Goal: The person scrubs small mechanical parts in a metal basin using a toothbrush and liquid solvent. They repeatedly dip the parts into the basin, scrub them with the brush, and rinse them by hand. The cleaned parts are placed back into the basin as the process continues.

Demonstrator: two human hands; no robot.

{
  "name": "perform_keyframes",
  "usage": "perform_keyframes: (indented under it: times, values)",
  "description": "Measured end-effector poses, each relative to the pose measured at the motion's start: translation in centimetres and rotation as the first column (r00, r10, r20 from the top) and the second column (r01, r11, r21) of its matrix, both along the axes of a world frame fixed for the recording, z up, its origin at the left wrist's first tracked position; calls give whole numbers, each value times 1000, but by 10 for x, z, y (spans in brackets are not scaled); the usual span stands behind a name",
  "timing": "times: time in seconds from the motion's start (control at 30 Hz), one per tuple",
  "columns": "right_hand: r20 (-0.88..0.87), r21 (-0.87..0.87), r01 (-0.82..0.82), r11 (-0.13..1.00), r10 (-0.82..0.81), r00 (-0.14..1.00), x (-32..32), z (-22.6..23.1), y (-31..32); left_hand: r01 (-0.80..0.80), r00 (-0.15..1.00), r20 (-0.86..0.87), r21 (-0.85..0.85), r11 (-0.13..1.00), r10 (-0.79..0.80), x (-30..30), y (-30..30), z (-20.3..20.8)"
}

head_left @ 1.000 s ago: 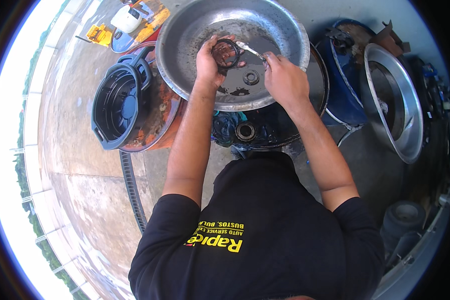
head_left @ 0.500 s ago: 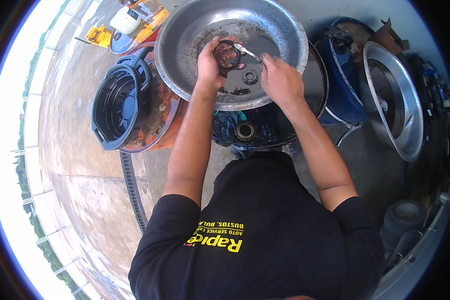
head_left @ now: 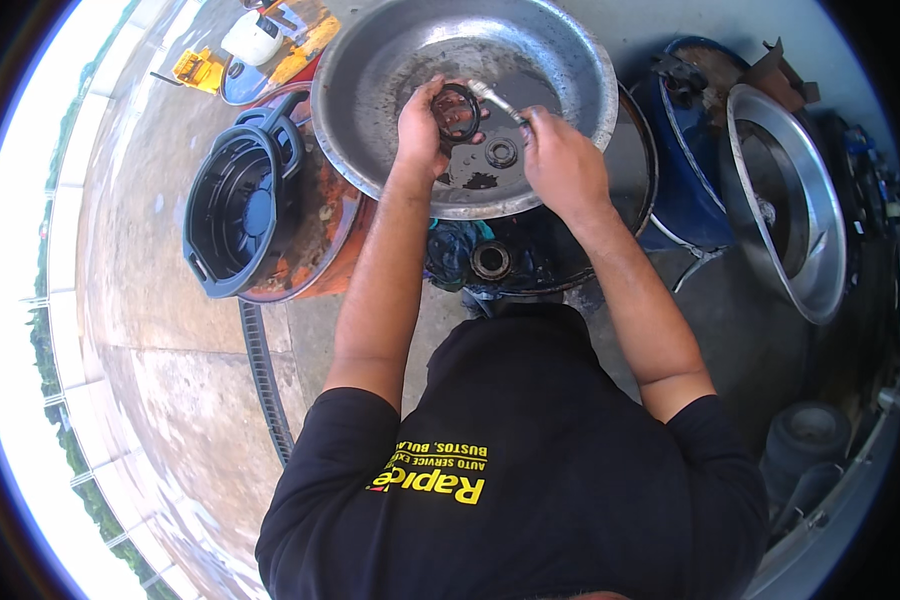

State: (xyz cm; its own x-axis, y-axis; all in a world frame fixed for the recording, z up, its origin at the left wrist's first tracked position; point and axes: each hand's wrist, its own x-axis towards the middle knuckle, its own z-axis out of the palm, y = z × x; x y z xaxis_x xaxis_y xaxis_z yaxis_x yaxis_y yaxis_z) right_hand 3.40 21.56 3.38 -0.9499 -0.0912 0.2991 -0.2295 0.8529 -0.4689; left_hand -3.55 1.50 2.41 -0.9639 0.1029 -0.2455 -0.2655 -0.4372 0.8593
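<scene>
Over a wide metal basin (head_left: 365, 105), my left hand (head_left: 425, 130) is closed around the side of a dark, greasy ring (head_left: 477, 112). Its blackened fingers show behind and through the ring. My right hand (head_left: 565, 165) grips the handle of a small brush (head_left: 502, 104), whose pale head points left, close to the ring's upper right edge. Whether the bristles touch the ring, I cannot tell. Below the brush, a smaller round part like a bearing (head_left: 501, 153) lies on the wet basin floor.
The basin rests over a dark drum; a second bearing-like ring (head_left: 491, 261) and a dark blue rag (head_left: 450, 255) lie on its near side. A black drain pan (head_left: 205, 215) sits left on an orange drum (head_left: 335, 240). Right stand a blue drum (head_left: 670, 150) and a tilted metal basin (head_left: 820, 250).
The brush head has shifted slightly up, and its handle now slants more steeply. The ring has turned a little in my left hand and moved slightly right.
</scene>
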Motion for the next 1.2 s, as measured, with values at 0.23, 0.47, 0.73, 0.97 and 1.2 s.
perform_keyframes:
  times: [0.23, 0.47, 0.73, 0.97, 1.2]
  values:
    - [151, 65, 9, 998, -19, 988, 0, -7, 0, 58, 998, 11, -223, 973, -57, 1, 8, 1]
    - [77, 35, 82, 996, -85, 993, 4, 12, 20, -332, 893, -421, -856, 397, -161, -8, 3, -32]
    - [211, -5, 82, 997, -79, 974, 21, 0, 58, -245, 866, -259, -965, 90, -428, 14, -8, -30]
    - [258, -99, 88, 991, -60, 964, 27, -8, 68, 400, 662, 340, -914, -69, -668, 34, -15, -31]
    - [270, -162, 107, 981, -60, 961, 30, -9, 73, 174, 793, 176, -983, -59, -583, 61, -17, -27]
